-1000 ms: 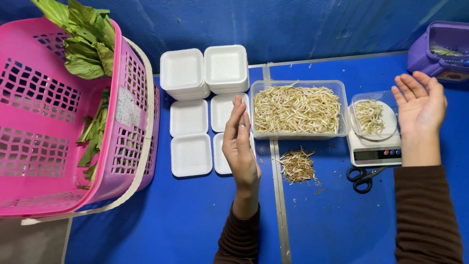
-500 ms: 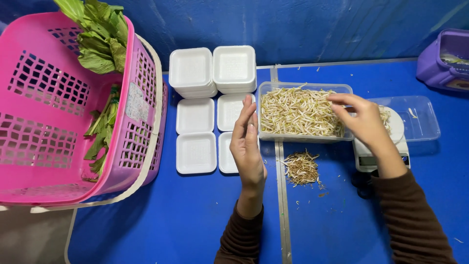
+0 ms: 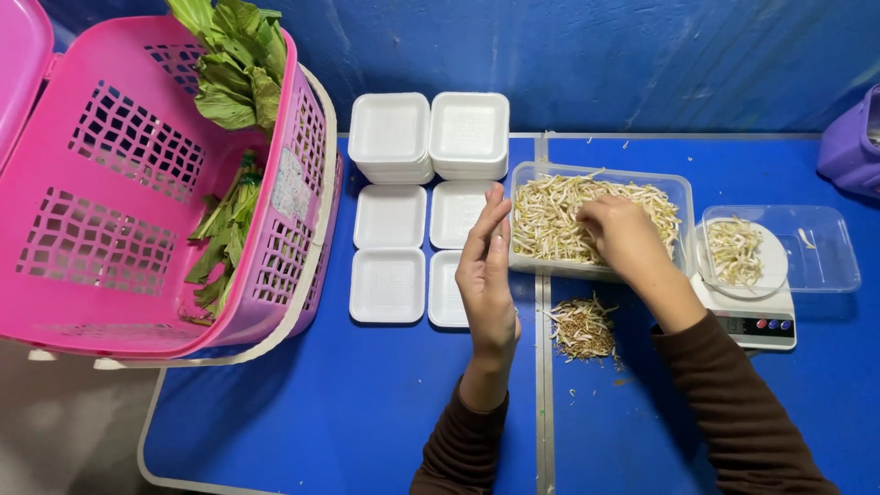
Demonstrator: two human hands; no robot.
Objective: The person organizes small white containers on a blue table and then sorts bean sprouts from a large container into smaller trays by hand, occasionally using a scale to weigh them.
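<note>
The right hand (image 3: pixel 623 234) is observed palm down inside the clear rectangular tub (image 3: pixel 683 197), resting on the bean sprouts (image 3: pixel 550 215) with the fingers curled into them; whether any sprouts are actually gripped cannot be told. The left hand (image 3: pixel 486 275) is held open and empty, edge-on with fingers straight and together, just beside the tub's left wall and above the nearest white foam tray (image 3: pixel 447 298).

The tub is placed on the blue tabletop (image 3: pixel 348 403) towards the far edge. A small heap of sprout trimmings (image 3: pixel 582 328) is seen on the tabletop in front of it. To the right, a white kitchen scale (image 3: pixel 756 321) is noted, carrying a clear container (image 3: pixel 816 266) in which a small portion of sprouts (image 3: pixel 735 249) lies.

Four single foam trays are laid in a square left of the tub, with two stacks of trays (image 3: pixel 429 136) behind them. A pink basket (image 3: pixel 110 192) holding leafy greens (image 3: pixel 234 64) is tilted at the left.
</note>
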